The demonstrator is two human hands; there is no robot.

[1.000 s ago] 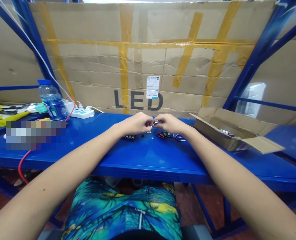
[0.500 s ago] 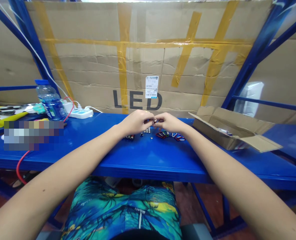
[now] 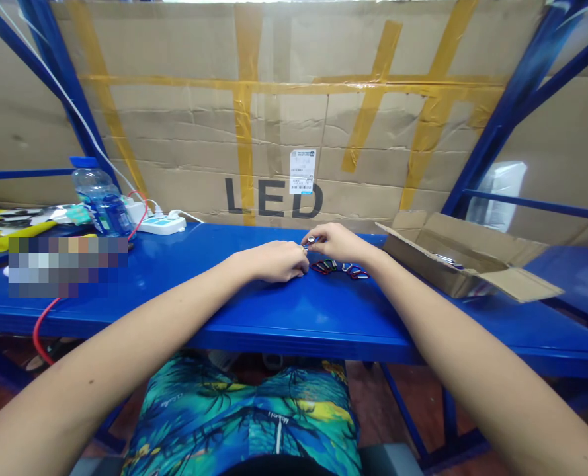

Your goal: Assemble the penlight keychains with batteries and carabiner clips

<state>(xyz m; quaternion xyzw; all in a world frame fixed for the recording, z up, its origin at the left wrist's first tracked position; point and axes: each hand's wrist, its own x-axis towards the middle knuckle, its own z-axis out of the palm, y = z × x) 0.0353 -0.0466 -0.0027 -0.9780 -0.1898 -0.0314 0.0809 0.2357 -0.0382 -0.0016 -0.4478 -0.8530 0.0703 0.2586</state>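
Observation:
My right hand (image 3: 342, 242) is above the blue table, its thumb and fingers closed on a small piece with a round silver end (image 3: 311, 240). The rest of that piece is hidden by the fingers. My left hand (image 3: 280, 260) is low over the tabletop just left of it, knuckles up and fingers curled down; whatever is under its fingertips does not show. Below the right hand lies a row of several coloured carabiners (image 3: 340, 268), red, green, silver and blue among them.
An open cardboard box (image 3: 455, 264) with metal items inside stands on the right of the blue table (image 3: 274, 314). At the left are a water bottle (image 3: 102, 198), a white power strip (image 3: 162, 225), a red cable (image 3: 38, 330) and yellow-handled tools (image 3: 23, 235). A large cardboard sheet (image 3: 184, 145) rises behind.
My left hand has come away from the right hand and dropped to the tabletop, covering the small silver pieces seen there before. The right hand stays nearly in place, its silver-ended piece now more visible.

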